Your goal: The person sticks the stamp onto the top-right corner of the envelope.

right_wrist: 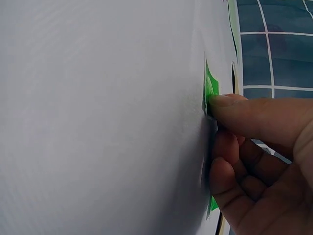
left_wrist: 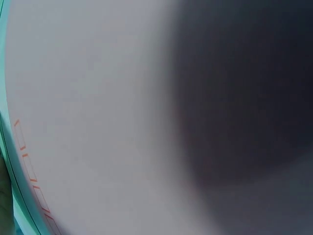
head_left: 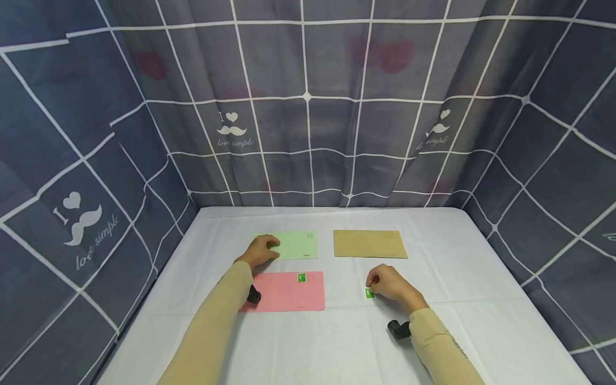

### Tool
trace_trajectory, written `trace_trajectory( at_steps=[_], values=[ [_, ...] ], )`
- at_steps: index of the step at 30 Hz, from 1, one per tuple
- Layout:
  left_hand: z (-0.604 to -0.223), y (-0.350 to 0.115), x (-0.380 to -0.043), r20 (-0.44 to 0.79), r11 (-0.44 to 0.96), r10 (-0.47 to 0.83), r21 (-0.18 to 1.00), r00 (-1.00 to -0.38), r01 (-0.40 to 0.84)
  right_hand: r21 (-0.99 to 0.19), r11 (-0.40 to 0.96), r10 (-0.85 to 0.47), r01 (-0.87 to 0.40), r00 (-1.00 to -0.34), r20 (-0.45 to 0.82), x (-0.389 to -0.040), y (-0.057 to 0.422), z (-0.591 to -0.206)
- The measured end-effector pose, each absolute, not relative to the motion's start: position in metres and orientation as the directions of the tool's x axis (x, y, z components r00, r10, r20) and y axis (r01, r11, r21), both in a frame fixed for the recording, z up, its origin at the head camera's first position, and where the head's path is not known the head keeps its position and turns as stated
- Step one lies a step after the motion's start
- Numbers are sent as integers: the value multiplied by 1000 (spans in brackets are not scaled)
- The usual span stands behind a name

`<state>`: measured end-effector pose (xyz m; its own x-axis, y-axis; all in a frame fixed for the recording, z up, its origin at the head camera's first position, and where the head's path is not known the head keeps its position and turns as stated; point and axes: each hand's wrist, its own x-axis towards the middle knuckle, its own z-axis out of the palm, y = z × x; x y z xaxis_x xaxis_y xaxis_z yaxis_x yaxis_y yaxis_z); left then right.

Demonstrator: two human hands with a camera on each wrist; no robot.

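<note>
My left hand (head_left: 260, 251) rests over the left end of a light green envelope (head_left: 298, 246), thumb and fingers spread apart on it. In the left wrist view only a sliver of that hand (left_wrist: 6, 200) shows at the edge. A pink envelope (head_left: 289, 294) lies nearer, with a green stamp (head_left: 301, 277) at its upper right; my left forearm covers its left end. My right hand (head_left: 389, 281) is low over the white cloth, thumb and fingertips pinching a small green stamp (right_wrist: 210, 83). Another green piece (right_wrist: 214, 203) shows partly behind the curled fingers.
A brown envelope (head_left: 369, 244) lies at the back right, beside the green one. White cloth (head_left: 346, 342) covers the table. Dark checked curtains (head_left: 337, 128) stand behind and at both sides. A dark blur (left_wrist: 249, 88) blocks much of the left wrist view.
</note>
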<state>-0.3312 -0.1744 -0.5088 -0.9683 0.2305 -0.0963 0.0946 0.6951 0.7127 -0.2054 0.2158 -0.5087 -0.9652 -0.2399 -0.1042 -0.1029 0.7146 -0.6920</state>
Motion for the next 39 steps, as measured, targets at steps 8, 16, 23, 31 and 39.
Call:
trace_trajectory(
  at_steps=[8,16,23,31,39],
  values=[
    [-508,-174,-331,-84,708,236,697,-968,112,-690,715,-266,-110,-956,-123,-209,217,-507],
    [-506,-173,-331,-84,715,233,691,-969,112,-694,712,-277,-107,-951,-138,-220,216,-503],
    [-507,-172,-330,-93,697,226,710,-970,94,-696,699,-323,-160,-940,-108,-233,210,-488],
    [-506,-174,-329,-95,694,223,714,-970,89,-696,687,-360,-207,-929,-80,-251,200,-472],
    [-505,-174,-326,-92,691,239,716,-967,103,-717,656,-374,-234,-926,-40,-267,189,-464]
  ],
)
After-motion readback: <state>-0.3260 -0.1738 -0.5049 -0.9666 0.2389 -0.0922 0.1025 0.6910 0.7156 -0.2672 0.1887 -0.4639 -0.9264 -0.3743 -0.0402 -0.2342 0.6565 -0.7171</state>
